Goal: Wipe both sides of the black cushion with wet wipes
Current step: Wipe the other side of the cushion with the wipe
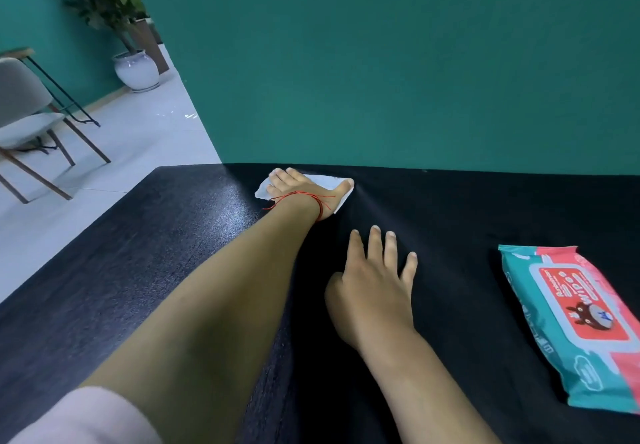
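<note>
Black cushion (450,208), where does it lie? asks one.

Under both hands, says the other, spread flat on the dark table (104,287).

And the left hand (304,194)?

Reached out to the cushion's far edge, fingers flat, pressing a white wet wipe (322,181) down. The wipe shows past the hand on both sides. Nothing is clenched.

The right hand (375,280)?

Nearer the person than the left hand and a little to its right, palm down on the cushion, fingers straight and spread, holding nothing.

Anything else?

A pack of wipes (571,322) lies on the cushion, to the right of the right hand and apart from it. A red string (301,195) circles the left wrist.
</note>
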Demonstrator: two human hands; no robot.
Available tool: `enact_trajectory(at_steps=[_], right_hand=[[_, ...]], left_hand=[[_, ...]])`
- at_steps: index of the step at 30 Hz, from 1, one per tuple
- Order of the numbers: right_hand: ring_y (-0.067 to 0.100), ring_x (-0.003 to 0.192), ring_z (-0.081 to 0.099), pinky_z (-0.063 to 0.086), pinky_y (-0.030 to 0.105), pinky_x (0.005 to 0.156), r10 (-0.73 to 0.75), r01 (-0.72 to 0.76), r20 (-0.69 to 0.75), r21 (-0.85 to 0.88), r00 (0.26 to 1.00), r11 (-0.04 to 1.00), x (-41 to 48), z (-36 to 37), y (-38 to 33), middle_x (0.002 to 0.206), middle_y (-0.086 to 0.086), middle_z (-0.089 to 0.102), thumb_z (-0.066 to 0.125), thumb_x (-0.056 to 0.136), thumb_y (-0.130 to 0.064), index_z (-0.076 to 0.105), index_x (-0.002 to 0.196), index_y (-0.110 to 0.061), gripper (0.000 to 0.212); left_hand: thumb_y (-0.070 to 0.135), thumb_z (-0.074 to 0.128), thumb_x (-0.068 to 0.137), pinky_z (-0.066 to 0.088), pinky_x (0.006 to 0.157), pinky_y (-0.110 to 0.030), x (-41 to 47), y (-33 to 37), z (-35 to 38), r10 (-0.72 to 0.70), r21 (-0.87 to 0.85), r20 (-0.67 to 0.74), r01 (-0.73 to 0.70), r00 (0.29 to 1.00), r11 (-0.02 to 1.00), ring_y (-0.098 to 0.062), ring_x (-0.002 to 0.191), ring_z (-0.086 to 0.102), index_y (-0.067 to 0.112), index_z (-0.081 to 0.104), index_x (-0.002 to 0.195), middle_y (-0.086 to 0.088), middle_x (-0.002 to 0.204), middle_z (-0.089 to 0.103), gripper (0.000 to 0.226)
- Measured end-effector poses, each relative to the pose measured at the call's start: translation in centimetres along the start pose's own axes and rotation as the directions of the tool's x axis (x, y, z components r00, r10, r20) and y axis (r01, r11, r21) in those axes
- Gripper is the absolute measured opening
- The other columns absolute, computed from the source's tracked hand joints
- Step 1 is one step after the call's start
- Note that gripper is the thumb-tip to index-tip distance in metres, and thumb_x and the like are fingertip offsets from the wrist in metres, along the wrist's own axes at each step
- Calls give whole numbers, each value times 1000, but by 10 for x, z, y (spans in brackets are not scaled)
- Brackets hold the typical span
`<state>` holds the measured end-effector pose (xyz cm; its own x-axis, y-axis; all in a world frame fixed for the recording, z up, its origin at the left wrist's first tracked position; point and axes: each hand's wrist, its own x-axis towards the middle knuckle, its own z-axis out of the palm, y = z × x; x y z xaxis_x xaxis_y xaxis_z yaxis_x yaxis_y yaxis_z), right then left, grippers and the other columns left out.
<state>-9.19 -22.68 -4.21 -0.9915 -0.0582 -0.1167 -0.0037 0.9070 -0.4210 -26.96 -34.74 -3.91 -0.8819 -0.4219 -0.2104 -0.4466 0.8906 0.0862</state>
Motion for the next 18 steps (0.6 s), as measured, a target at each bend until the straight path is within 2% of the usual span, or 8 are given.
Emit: enact_trajectory(at_steps=[8, 18], right_hand=[[30, 162, -18, -10, 60, 128, 4, -4, -1, 42, 1000, 999, -2, -3, -3, 177, 9, -9, 39, 100, -31, 2, 169, -18, 80], [29, 160, -23, -15, 60, 127, -19, 18, 9, 88, 1000, 996, -4, -5, 0, 177, 9, -12, 37, 101, -31, 1, 169, -17, 79]], left_hand=[[107, 23, 66, 4, 126, -54, 11, 16, -9, -41, -8, 7, 41, 999, 999, -36, 160, -10, 1, -5, 165, -22, 173, -7, 147], [104, 25, 70, -3, 128, -53, 21, 32, -16, -63, -8, 38, 63, 997, 998, -37, 161, -9, -1, -4, 164, -24, 172, -7, 144]])
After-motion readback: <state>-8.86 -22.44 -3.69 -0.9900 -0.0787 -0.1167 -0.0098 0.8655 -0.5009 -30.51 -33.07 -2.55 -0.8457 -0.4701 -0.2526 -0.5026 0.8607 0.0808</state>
